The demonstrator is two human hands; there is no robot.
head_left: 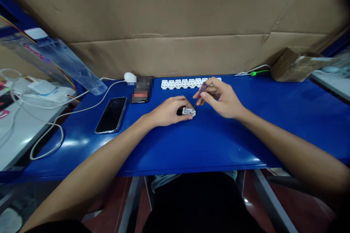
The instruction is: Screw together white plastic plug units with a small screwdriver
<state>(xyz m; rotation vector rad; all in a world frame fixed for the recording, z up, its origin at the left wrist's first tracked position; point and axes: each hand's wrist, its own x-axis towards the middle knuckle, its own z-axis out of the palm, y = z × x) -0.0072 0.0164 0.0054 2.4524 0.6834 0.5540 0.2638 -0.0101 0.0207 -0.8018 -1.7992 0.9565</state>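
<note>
My left hand (169, 111) rests on the blue table (218, 149) and grips a small white plastic electrical socket block (189, 111), with a dark part showing beside it. My right hand (218, 98) pinches a slim screwdriver with a translucent purple handle (202, 90). Its thin shaft reaches down to the top of the white block, and its tip looks to touch it. Just beyond my hands stands a row of several similar white socket blocks (178, 84), partly hidden by my right hand.
A black smartphone (111, 115) lies left of my hands, next to a pixelated object (141, 89) and a white computer mouse (129, 77) with a looping cable. A green-handled tool (257, 73) and a cardboard box (296, 66) lie at the back right, before a cardboard wall (175, 7).
</note>
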